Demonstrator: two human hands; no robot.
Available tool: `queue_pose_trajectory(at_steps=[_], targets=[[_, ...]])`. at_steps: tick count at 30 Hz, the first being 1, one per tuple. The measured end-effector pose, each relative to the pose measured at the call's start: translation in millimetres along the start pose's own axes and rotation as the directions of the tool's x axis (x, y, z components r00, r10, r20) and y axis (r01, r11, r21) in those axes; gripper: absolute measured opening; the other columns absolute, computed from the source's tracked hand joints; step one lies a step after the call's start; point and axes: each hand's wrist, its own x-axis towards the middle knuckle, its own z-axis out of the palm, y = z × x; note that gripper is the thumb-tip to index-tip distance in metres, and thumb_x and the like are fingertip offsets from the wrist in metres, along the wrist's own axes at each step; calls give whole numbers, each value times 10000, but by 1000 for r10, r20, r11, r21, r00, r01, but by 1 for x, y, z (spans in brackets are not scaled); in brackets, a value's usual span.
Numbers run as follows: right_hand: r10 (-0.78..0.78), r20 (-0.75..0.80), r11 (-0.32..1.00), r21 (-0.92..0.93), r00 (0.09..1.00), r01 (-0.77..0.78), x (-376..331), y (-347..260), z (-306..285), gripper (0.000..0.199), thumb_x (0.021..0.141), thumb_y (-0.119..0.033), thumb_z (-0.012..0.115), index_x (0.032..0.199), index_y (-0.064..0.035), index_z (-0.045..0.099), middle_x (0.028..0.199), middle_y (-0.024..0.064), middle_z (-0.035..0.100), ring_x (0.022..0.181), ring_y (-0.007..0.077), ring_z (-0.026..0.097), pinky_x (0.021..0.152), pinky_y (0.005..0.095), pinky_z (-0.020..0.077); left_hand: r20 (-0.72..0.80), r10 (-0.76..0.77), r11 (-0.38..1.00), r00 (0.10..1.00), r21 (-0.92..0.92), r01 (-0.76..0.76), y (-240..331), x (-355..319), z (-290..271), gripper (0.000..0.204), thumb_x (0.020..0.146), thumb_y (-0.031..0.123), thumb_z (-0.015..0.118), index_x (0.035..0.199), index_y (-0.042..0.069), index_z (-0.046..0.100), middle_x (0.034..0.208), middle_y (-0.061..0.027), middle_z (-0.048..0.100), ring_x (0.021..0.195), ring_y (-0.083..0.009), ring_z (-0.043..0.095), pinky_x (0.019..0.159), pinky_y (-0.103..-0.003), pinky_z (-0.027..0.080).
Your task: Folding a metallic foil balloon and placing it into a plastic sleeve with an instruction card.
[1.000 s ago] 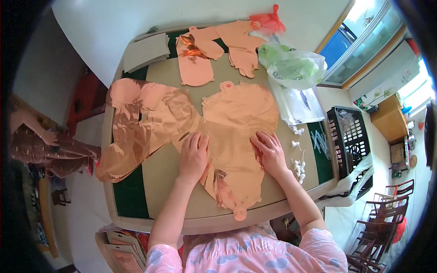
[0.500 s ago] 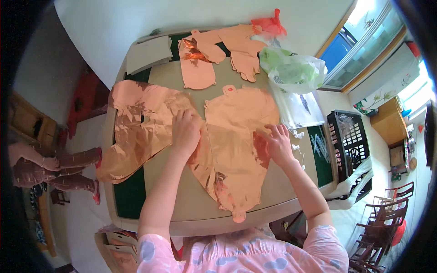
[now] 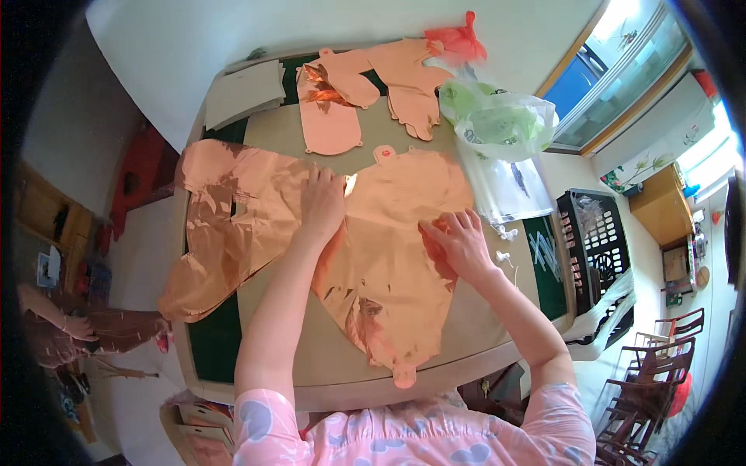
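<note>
A large flat rose-gold foil balloon [image 3: 396,256] lies on the table in front of me, a round tab at each end. My left hand [image 3: 322,203] is closed over its upper left edge, fingers together, where it meets a second, more creased foil balloon [image 3: 225,225] on the left. The thumb of that hand is hidden. My right hand [image 3: 464,242] rests on the right side of the front balloon, fingers bent and slightly apart, fingertips touching the foil. Farther back lie more flat foil balloons [image 3: 332,128].
A stack of pale sheets [image 3: 245,95] sits at the back left. At the back right are a red plastic bag [image 3: 460,43], a green-white plastic bag [image 3: 497,120] and clear packaging [image 3: 509,190]. A black crate [image 3: 594,248] stands right of the table [image 3: 272,334]. Another person [image 3: 74,330] is at the far left.
My left hand has moved up along the front balloon's edge, and the seam there now shows a bright fold. My right hand has shifted slightly left. The person at the left has changed stance.
</note>
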Motion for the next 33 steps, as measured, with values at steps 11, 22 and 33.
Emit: queue_pose_trajectory(at_steps=[11,22,33], targets=[[80,-92,936,350,993,-43,-120,-67,-48,555,637,39,569,1153,-128,684,1084,82,604,939,292,559,893,469,423,-41,215,848,976,-487,-207,75,-185,-96,214,741,12,637,940,88,650,1000,-73,592,985,-278,562,855,-410,455],[35,32,962,271,999,-42,-136,-101,-18,433,799,-78,638,1208,-215,664,1373,86,509,1270,285,476,1092,536,300,62,413,844,909,-400,-356,147,-302,-97,347,837,154,547,1161,69,640,1209,-61,619,1193,-209,542,1007,-408,406],[112,6,941,319,994,-108,-134,-101,-24,435,816,-91,633,1243,-178,636,1349,97,525,1276,291,475,1096,544,298,-17,190,903,982,-390,-181,111,-283,-92,300,884,120,607,1178,66,619,1239,-91,600,1206,-252,536,1051,-454,372]])
